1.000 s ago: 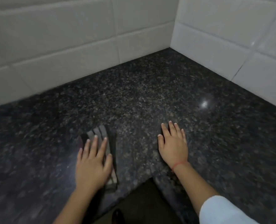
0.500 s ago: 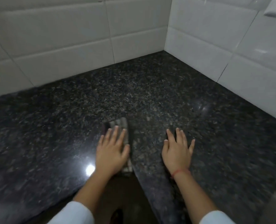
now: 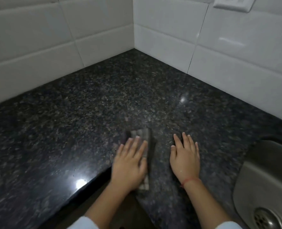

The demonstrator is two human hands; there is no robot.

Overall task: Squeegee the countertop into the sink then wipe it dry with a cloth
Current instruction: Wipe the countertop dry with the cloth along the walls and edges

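Observation:
A dark speckled granite countertop (image 3: 104, 103) fills the corner between white tiled walls. A folded grey checked cloth (image 3: 142, 134) lies near its front edge. My left hand (image 3: 130, 164) presses flat on the cloth, fingers spread, covering most of it. To its right, my right hand (image 3: 185, 159) rests flat on bare granite, fingers apart, holding nothing; a red thread circles its wrist. The steel sink (image 3: 267, 176) with its drain sits at the lower right, right of my right hand. No squeegee is in view.
White wall tiles (image 3: 170, 38) close off the back and right. A white wall socket (image 3: 229, 4) sits at the upper right. The counter's front edge (image 3: 90, 185) runs diagonally below my left hand, with dark floor beneath.
My left hand has slid the cloth to the right, closer to my right hand. The view has shifted right, bringing the sink and the socket into sight.

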